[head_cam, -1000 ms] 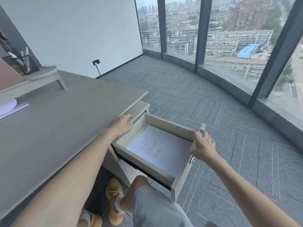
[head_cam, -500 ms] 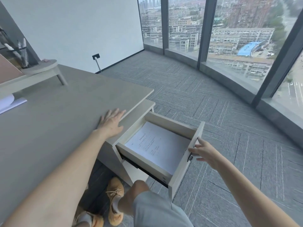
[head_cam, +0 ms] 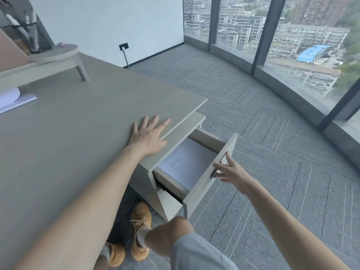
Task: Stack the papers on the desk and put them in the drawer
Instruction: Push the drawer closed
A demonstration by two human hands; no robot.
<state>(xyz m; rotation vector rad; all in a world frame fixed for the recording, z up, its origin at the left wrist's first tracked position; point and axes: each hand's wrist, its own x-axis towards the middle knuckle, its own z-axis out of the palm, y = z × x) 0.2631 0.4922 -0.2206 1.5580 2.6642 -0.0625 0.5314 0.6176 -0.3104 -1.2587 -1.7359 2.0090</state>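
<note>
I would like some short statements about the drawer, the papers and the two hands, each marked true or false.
1. The drawer is fully shut. False: it stands partly open.
2. The papers lie inside the drawer. True.
3. The left hand rests flat on the desk. True.
4. The right hand holds the papers. False: its open fingers are at the drawer front, by the metal lock.

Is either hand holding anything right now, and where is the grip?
Nothing is gripped. The left hand lies flat on the desk; the right hand has open fingers at the drawer front's handle.
</note>
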